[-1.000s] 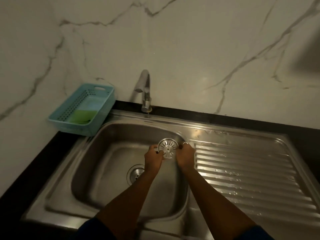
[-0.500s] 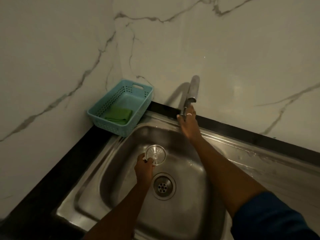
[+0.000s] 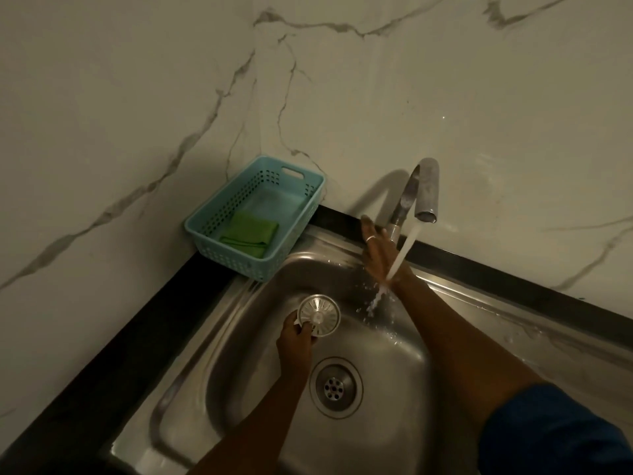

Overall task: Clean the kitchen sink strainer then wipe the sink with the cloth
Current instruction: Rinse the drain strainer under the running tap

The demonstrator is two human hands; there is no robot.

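Pinching the strainer point(image 3: 318, 315) by its rim, your left hand point(image 3: 296, 341) is holding it over the sink point(image 3: 376, 389). Your right hand point(image 3: 376, 255) is lying straight-fingered at the tap point(image 3: 424, 186) base, and the cloth point(image 3: 250, 234) is sitting in the basket point(image 3: 205, 231).

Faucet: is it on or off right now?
On. A stream of water runs from the faucet spout, hits the right hand near the wrist and splashes into the sink.

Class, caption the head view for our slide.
Left hand holds round metal strainer; right hand at steel tap, water running.
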